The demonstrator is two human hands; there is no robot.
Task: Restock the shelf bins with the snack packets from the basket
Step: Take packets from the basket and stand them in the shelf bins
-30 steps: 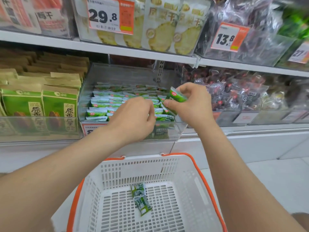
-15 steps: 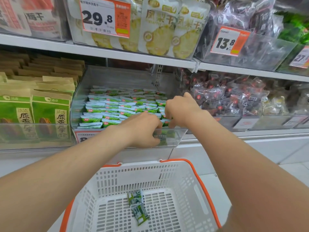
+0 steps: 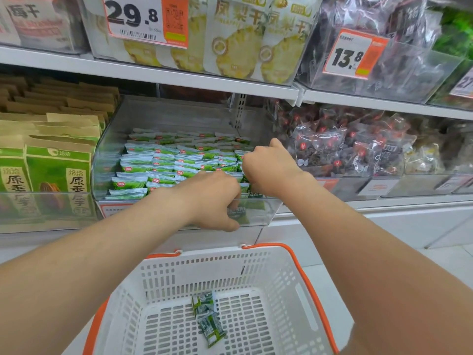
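— Two green snack packets [image 3: 208, 319] are left on the basket [image 3: 204, 272] floor.
— And the hands?
— The left hand [image 3: 212, 198] curls at the clear bin's [image 3: 179, 116] front right corner. The right hand [image 3: 268, 167] has sunk among the packet rows [image 3: 166, 162] at its right edge. The packet it held up is out of sight, probably slotted. I cannot tell either grip.

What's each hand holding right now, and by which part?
Cannot tell for either: left hand curls over the front wall of the clear bin, thumb outside; right hand rests among the green packets, fingers hidden. No gripped packet shows.
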